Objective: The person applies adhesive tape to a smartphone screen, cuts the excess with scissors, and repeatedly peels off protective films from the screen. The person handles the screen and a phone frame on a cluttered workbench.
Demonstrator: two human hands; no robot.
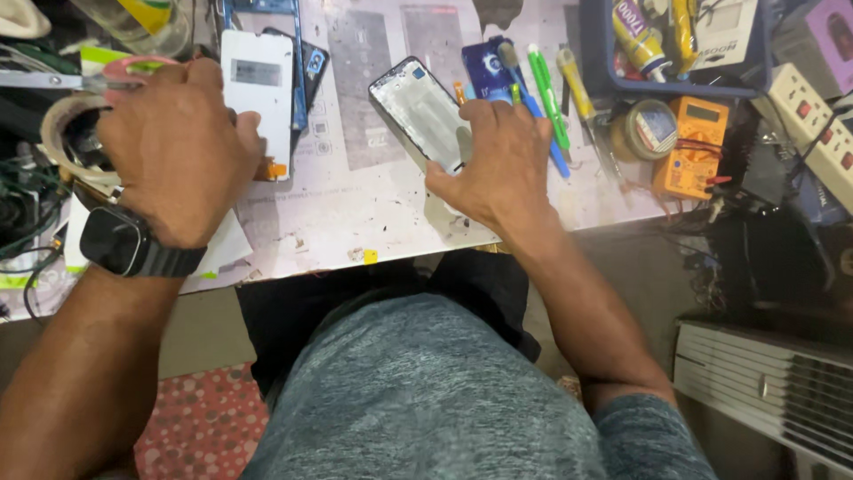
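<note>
My right hand (498,164) holds the near end of a phone frame (416,108), a dark-rimmed body with a silvery inside, tilted on the white work mat (355,204). My left hand (178,147), with a black watch on the wrist, grips the lower left edge of a white phone screen panel (258,89) that has a small orange flex tab at its bottom. A blue phone frame (298,62) lies partly under that panel.
Screwdrivers with green, blue and yellow handles (546,89) lie right of the phone frame. An orange multimeter (693,142), a round tin (649,129) and a blue tray of tubes (675,44) sit further right. Tape rolls (62,133) and scissors (53,80) lie left. A power strip (813,124) is at the far right.
</note>
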